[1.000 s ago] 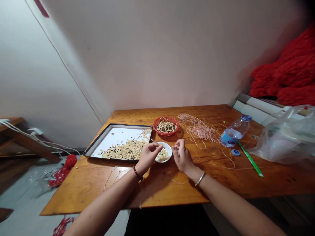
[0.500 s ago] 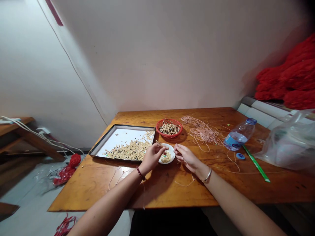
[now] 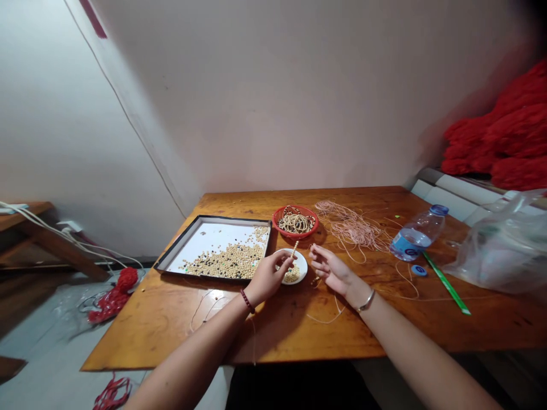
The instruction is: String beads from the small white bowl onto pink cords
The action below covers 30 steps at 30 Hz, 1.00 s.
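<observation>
My left hand [image 3: 270,274] pinches a short string of pale beads [image 3: 296,248], which sticks up from the fingertips. Just beneath it, the white dish [image 3: 302,266] holds loose beads, partly covered by that hand. To the right, my right hand [image 3: 332,271] has thumb and forefinger together on something tiny that I cannot make out. A few strung beads [image 3: 315,281] show below its fingers, and a thin thread [image 3: 323,322] lies near the wrist. Beside my left hand is the black-edged tray [image 3: 192,236] with many pale and dark beads [image 3: 226,262].
Behind the dish stands a red basket [image 3: 294,233] of beaded strings. Pink thread [image 3: 352,225] lies loose to its right. Farther right are a water bottle [image 3: 416,236], a blue cap [image 3: 419,270], a green strip [image 3: 447,285] and a plastic bag [image 3: 499,250].
The beaded string in my left hand has swung from leaning left to nearly upright. My right hand has moved slightly right and up, and beads now show below its fingers.
</observation>
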{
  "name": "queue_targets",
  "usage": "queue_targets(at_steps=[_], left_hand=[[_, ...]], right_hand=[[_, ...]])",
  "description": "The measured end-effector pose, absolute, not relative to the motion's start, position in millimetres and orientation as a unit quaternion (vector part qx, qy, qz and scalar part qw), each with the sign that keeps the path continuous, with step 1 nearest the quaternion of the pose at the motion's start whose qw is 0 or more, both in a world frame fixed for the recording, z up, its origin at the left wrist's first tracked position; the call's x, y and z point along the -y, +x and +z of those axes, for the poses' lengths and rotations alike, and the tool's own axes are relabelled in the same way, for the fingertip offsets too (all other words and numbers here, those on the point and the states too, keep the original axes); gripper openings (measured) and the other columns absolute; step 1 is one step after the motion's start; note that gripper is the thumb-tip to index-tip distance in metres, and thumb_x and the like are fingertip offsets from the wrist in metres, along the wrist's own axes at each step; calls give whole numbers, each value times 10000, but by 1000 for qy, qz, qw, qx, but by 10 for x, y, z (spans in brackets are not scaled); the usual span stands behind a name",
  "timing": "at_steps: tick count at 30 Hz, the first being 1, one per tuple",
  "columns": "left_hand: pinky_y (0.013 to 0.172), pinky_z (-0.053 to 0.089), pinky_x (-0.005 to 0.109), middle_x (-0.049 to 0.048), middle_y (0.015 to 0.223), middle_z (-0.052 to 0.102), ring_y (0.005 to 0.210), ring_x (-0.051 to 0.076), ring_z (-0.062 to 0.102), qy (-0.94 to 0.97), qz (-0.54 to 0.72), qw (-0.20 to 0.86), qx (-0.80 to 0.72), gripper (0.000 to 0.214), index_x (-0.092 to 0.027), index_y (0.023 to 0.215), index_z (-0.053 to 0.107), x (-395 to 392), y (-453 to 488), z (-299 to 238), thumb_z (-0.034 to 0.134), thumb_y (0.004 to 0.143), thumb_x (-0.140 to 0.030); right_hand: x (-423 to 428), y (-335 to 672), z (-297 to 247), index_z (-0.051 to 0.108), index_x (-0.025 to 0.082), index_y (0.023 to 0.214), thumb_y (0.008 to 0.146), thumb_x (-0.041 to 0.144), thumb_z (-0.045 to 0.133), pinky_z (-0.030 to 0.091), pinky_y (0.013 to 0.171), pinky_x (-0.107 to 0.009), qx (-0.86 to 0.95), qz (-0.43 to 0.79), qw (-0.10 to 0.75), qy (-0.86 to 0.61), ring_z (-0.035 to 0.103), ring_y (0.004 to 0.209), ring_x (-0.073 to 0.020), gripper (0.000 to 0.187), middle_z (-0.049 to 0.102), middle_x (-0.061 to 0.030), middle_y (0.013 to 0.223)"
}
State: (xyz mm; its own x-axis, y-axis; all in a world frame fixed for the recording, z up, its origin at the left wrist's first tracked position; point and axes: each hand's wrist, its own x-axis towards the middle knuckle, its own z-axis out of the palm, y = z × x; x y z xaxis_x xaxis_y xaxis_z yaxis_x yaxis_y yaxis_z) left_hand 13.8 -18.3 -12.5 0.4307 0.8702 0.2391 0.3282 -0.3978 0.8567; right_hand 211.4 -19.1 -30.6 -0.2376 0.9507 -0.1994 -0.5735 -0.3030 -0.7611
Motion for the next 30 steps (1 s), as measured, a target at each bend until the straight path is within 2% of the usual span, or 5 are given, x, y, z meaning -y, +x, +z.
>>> queue_targets(at_steps=[6, 11, 21, 30], left_hand=[[772, 445, 301, 74, 963, 698, 861, 197, 617, 837, 307, 191, -410, 288, -198, 969, 691, 142, 80, -110, 458, 933, -363], [726, 431, 284, 67, 921, 675, 835, 185, 590, 865, 272, 94, -410, 290, -211, 974, 699, 140, 77, -132, 450, 938, -354], [651, 395, 267, 60, 878, 644, 798, 176, 563, 877, 232, 19, -420, 243, -222, 974, 685, 162, 80, -71, 471, 935, -330], [648, 381, 267, 60, 859, 646, 819, 185, 534, 895, 217, -2, -391, 292, -240, 978, 690, 135, 63, -88, 423, 951, -355]], right_hand=[[209, 2084, -296, 506, 166, 776, 785, 298, 669, 130, 336, -146, 262, 772, 487, -314, 168, 397, -7, 210, 460, 68, 638], [235, 2058, -270, 507, 171, 793, 795, 304, 647, 117, 335, -156, 263, 781, 472, -313, 143, 390, -14, 193, 435, 78, 607], [262, 2066, -231, 544, 158, 815, 758, 304, 696, 98, 361, -150, 295, 772, 472, -305, 155, 400, -2, 218, 426, 85, 598], [217, 2068, -248, 497, 167, 757, 678, 361, 717, 38, 366, -166, 308, 693, 536, -371, 163, 389, 12, 304, 459, 80, 655]])
